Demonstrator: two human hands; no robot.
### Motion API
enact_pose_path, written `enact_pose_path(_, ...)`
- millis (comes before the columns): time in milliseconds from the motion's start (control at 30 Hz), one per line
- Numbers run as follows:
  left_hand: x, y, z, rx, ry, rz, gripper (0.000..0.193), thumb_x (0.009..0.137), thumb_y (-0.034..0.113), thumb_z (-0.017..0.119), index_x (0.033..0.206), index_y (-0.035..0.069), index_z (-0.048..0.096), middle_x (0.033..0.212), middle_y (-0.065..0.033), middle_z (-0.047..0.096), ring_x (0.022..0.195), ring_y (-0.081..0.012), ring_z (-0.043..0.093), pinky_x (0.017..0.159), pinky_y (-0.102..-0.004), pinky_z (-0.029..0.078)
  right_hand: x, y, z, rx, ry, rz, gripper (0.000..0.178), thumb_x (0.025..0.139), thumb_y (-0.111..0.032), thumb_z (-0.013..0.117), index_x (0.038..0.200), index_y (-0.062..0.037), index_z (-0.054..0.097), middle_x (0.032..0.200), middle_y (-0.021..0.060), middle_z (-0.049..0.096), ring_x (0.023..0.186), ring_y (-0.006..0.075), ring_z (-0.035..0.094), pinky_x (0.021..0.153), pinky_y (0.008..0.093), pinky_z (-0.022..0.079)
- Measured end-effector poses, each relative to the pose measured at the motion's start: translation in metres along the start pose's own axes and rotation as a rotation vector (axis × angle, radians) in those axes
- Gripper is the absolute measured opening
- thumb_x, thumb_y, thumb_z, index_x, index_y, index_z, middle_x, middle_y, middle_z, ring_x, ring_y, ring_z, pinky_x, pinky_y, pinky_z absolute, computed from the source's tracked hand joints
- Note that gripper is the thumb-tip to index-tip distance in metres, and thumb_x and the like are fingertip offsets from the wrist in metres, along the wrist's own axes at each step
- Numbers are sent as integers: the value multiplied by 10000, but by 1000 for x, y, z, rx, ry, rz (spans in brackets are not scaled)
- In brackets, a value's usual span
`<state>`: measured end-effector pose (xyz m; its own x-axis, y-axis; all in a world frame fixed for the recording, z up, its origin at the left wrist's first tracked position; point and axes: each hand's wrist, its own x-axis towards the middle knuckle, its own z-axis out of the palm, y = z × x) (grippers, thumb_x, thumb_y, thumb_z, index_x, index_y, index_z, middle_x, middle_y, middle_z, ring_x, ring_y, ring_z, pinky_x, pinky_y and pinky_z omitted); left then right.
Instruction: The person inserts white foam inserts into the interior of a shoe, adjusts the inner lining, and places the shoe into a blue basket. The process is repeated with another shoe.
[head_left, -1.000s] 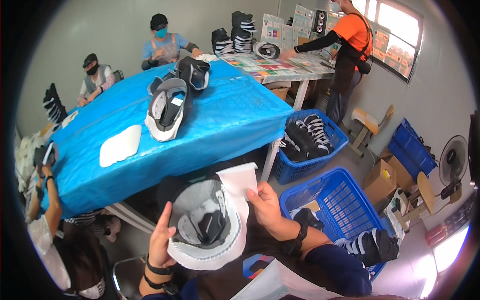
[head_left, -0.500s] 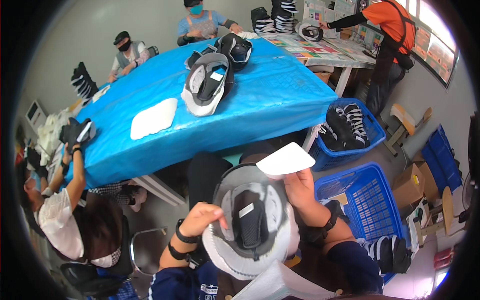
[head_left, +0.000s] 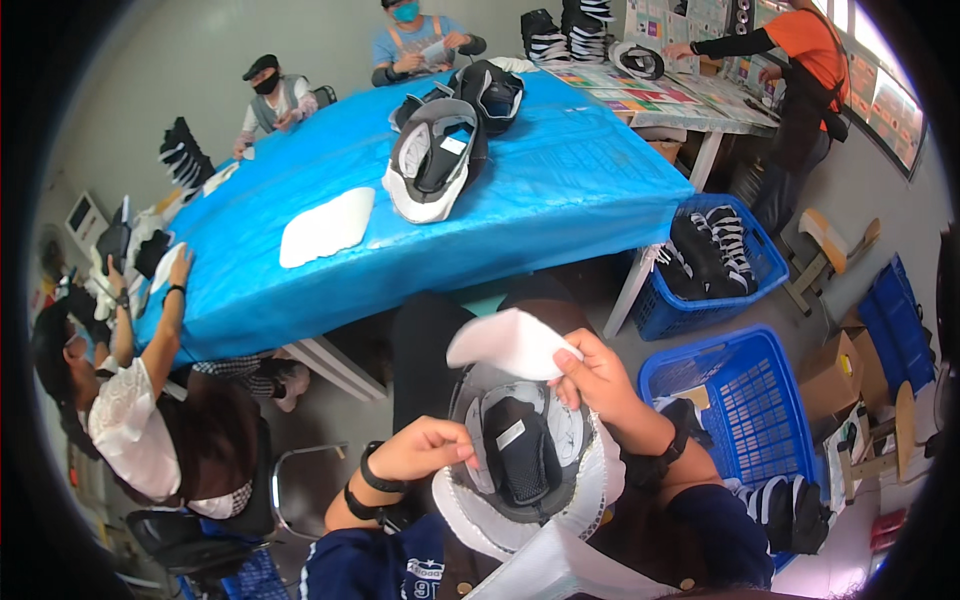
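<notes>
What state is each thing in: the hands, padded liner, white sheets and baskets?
Padded liner, opening upward
Held white sheet, raised and curved
Left hand, fingers at the liner's inner edge
Right hand, pinching the held white sheet
Other white sheet, flat on the table
Near basket, partly filled
Far basket, loaded

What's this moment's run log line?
left hand: at padded liner, left side; right hand: pinching white sheet over far rim; blue table: flat white piece

Interior brightly lit. Window point(head_left: 878, 40) at upper right overexposed. Mild sheen on the blue desk point(head_left: 570, 170); dark shadow beneath it. Fisheye distortion bends straight edges; rim vignetted black.
</notes>
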<state>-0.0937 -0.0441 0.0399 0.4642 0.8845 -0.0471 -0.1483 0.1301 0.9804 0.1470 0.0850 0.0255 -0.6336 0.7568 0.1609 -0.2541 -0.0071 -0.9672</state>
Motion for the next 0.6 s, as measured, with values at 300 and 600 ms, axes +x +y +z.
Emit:
enact_pose_path(300,10,42,-5,958,67,522,109,804,150,684,754,61,646,973,-88,594,957,-304,566,888,-404,405,4,15,5,147,121,-51,162,987,-187,461,998,-25,465,733,92,595,435,61,449,473,216,413)
enact_pose_path(600,15,20,-37,649,-110,228,228,907,196,570,781,15,631,691,-87,620,634,-194,594,579,-304,454,3,27,-3,147,110,-69,159,986,-192,464,970,-35,466,753,78,601,491,67,484,533,219,433)
